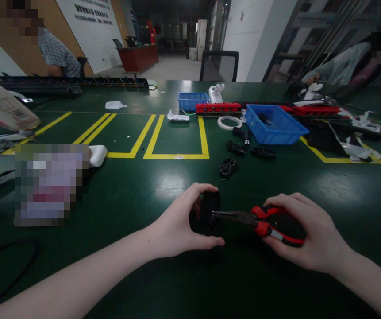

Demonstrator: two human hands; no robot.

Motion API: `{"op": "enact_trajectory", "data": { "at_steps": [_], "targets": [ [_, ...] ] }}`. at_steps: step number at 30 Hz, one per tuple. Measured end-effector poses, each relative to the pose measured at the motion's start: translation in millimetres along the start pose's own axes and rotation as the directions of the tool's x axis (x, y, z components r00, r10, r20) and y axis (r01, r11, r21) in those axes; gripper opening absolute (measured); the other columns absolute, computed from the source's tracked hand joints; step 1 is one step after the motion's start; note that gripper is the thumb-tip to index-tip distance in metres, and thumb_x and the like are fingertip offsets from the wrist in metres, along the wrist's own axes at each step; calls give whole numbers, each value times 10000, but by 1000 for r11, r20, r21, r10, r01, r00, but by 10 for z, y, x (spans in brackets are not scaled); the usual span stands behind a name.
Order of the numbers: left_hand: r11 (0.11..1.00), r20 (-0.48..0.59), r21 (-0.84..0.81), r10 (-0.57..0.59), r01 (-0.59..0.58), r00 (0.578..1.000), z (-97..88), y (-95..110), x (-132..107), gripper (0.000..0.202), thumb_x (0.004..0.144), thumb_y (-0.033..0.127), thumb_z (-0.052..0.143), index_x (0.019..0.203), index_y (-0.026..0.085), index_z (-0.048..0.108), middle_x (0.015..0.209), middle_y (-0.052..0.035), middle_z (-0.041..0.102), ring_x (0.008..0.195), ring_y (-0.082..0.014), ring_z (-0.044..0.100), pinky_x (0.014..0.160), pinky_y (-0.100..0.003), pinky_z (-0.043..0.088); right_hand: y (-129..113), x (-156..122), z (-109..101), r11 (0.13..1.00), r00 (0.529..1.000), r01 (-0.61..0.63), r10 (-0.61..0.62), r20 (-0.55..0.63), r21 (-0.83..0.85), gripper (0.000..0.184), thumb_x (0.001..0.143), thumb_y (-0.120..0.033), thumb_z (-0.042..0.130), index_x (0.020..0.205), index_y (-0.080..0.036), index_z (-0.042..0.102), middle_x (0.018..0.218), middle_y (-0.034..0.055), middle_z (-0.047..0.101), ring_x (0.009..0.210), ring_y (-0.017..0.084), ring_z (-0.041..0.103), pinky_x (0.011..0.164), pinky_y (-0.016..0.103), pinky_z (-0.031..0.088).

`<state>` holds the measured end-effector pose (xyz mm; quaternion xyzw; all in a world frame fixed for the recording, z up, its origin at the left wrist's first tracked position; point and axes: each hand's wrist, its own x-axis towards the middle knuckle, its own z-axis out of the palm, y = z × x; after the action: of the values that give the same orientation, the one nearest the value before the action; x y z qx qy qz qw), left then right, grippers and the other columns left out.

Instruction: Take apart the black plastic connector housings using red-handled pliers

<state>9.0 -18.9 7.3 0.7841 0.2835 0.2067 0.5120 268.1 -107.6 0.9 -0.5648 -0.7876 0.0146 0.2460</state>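
Note:
My left hand (183, 223) is wrapped around a black plastic part (210, 221), thumb below and fingers above; its fine detail is lost in the dark. In my right hand (305, 232) are red-handled needle-nose pliers (259, 220), pointing left. Their jaw tips meet the side of the black part, at a small shiny spot. Whether the jaws grip a pin there I cannot make out. Beyond my hands lie several similar black parts, the nearest one (228, 167) close to a thin metal pin (222, 180).
A blue bin (275, 126) stands at the back right, beside a white ring (229, 122). Behind it run red strips (218, 107) and a smaller blue bin (193, 101). A blurred-out object (52, 184) lies left. Co-workers sit at the far left and far right.

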Motion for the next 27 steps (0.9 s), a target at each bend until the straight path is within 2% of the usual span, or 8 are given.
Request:
{"op": "enact_trajectory", "data": {
  "at_steps": [5,9,15,24,27],
  "targets": [
    [999,-14,38,-8,9,1000,3,20,-10,695,661,310,795,1232,231,407,1119,-46,538,936,-206,576,783,-354,512,14,1,21,999,1000,-18,18,-5,33,367,709,-351,637,1031,-233,510,843,53,626,684,225,571,580,381,454],
    [996,-42,91,9,-5,999,4,22,-19,667,659,303,792,1203,223,415,1179,-54,491,997,-212,543,803,-348,499,14,14,43,1000,999,-8,9,-42,13,373,715,-355,645,1041,-223,519,899,58,648,732,220,593,620,382,476],
    [996,-28,68,-56,58,998,0,11,-10,675,678,311,776,1233,237,399,1166,-49,507,961,-210,557,839,-389,497,15,12,38,1000,998,-3,3,-61,0,387,721,-363,641,1061,-222,521,917,67,649,784,236,612,668,407,489],
    [998,-55,63,-11,15,998,21,1,-12,860,682,309,760,1396,289,282,1284,-74,470,1083,-265,520,905,-440,470,11,-3,25,999,999,-32,34,-38,34,360,724,-361,631,1047,-243,522,896,65,643,739,246,615,625,406,502],
    [995,-27,99,19,-16,999,6,13,-8,798,694,335,757,1372,281,341,1268,-73,477,1099,-272,505,904,-434,471,0,-3,16,999,999,-36,36,-25,28,335,732,-344,618,1033,-236,517,889,58,632,711,223,605,598,389,497]
  ]
}}
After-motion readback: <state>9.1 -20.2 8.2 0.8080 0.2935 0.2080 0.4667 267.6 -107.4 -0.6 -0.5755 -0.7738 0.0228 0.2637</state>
